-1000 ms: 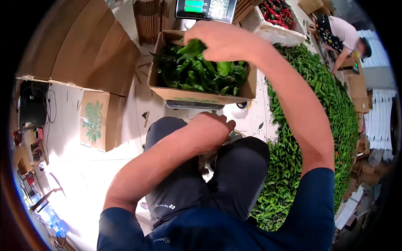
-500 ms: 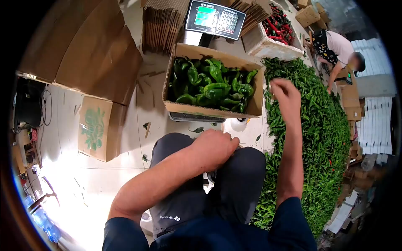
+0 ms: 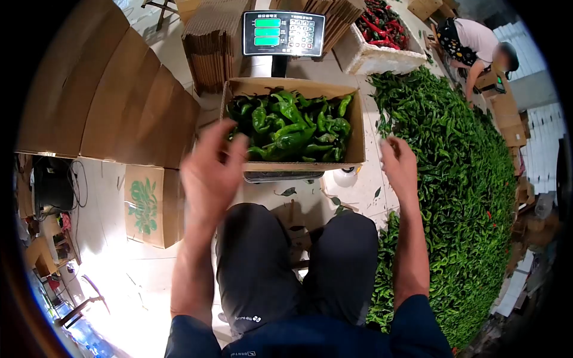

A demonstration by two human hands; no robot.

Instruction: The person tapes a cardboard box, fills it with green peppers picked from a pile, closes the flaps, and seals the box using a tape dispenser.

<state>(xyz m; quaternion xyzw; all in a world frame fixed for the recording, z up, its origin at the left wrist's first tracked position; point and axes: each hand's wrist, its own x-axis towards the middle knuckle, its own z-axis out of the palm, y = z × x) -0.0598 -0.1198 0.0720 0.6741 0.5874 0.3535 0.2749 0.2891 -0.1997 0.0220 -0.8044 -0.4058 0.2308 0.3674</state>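
Observation:
An open cardboard box (image 3: 303, 167) filled with green peppers (image 3: 292, 128) sits on a weighing scale whose display (image 3: 283, 34) stands up behind it. My left hand (image 3: 215, 170) is at the box's near left corner, slightly blurred. Its fingers are spread and hold nothing; whether they touch the cardboard I cannot tell. To the right of the box, apart from it, my right hand (image 3: 399, 167) hovers near the edge of a big heap of green peppers (image 3: 459, 197). Its fingers are loosely bent and apart, with nothing visible in them.
Folded cardboard (image 3: 209, 45) stands behind the box. A white foam crate (image 3: 382, 58) of red peppers is at the back right. Large cartons (image 3: 107, 101) and a printed box (image 3: 152, 206) lie left. Another person (image 3: 477, 45) bends over the heap's far side.
My left hand has swung from above my knees up and left to the box's corner, its fingers opening. The right hand has dropped slightly. The view has shifted a little.

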